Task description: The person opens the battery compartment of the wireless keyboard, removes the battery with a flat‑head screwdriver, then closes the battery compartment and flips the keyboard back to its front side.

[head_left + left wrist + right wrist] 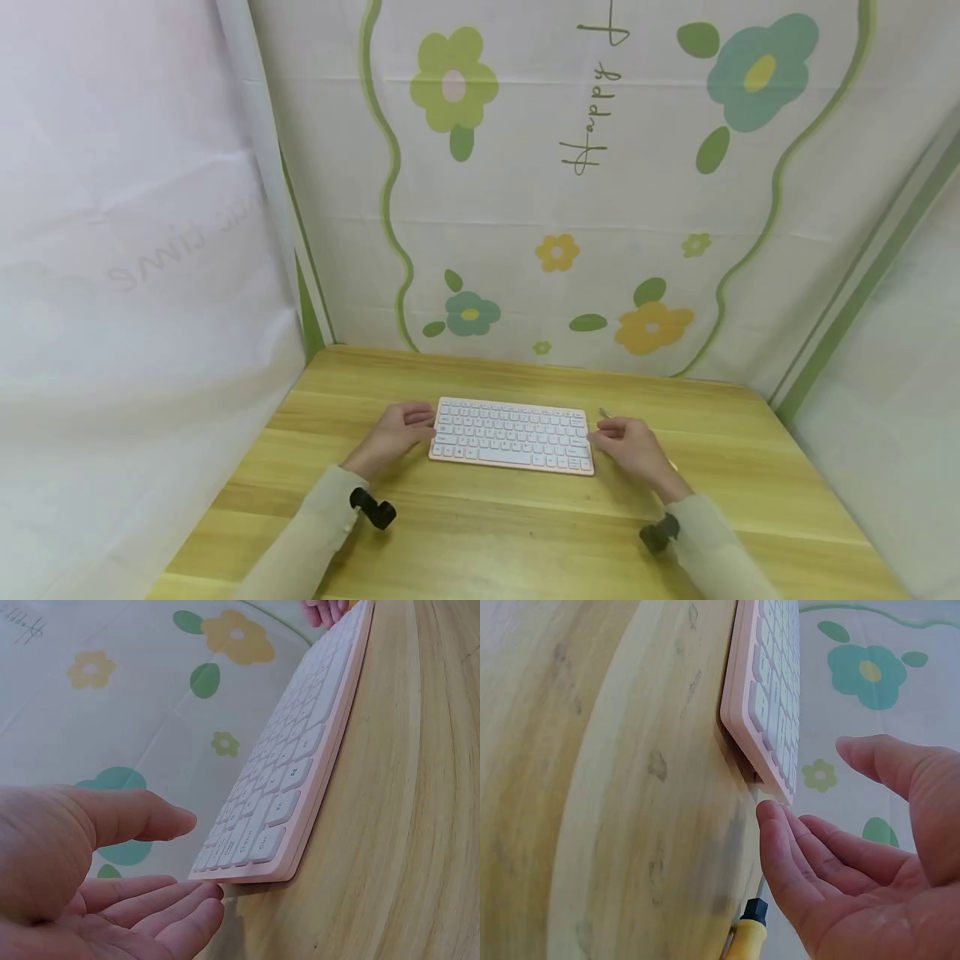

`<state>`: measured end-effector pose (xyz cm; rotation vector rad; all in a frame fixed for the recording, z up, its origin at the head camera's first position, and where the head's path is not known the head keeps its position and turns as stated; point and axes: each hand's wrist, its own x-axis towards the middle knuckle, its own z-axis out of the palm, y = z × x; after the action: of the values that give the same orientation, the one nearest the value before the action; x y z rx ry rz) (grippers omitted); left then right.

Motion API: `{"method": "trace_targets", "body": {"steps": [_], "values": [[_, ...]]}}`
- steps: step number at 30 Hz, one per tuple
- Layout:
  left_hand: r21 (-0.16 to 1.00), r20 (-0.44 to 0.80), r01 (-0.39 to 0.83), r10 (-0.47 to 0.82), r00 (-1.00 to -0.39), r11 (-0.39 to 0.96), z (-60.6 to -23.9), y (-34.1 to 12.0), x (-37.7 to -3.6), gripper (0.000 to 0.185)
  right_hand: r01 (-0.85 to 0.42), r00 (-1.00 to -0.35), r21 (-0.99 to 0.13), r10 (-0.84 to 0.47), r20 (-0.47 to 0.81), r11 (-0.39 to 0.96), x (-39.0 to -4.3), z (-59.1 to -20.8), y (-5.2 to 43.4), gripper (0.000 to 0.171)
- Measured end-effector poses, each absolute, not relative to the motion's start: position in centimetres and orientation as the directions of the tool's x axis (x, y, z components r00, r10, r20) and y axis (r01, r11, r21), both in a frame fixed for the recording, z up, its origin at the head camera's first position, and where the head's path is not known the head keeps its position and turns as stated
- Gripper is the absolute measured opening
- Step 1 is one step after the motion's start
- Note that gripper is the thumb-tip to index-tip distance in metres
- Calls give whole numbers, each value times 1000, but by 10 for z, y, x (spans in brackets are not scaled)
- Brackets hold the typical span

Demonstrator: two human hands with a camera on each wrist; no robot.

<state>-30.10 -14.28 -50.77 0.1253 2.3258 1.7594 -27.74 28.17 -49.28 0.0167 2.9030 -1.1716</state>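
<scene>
The cloth behind is saying "Happy" [592, 117], and its top word is getting cut off. The left hand [397, 433] and right hand [626, 442] are resting spread at the ends of the pink keyboard [512, 435], whose key letters are looking too tiny to read.

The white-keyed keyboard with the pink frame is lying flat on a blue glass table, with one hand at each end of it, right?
Not quite. The white-keyed keyboard with the pink frame lies flat on a light wooden table, not blue glass; the head view shows the wood grain. The rest holds: the left hand is at its left end and the right hand at its right end.
</scene>
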Motion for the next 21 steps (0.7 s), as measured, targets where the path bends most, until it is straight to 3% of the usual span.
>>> {"method": "trace_targets", "body": {"steps": [9, 21], "values": [[949, -131, -67, 192, -973, 309, -512, -138, -304, 53, 49, -999, -712, 33, -35, 700, -288, -504, 276, 45], [942, -150, -74, 214, -965, 326, -514, -124, -306, 63, 136, -990, -776, 61, -126, 616, -299, -511, 268, 38]]}}
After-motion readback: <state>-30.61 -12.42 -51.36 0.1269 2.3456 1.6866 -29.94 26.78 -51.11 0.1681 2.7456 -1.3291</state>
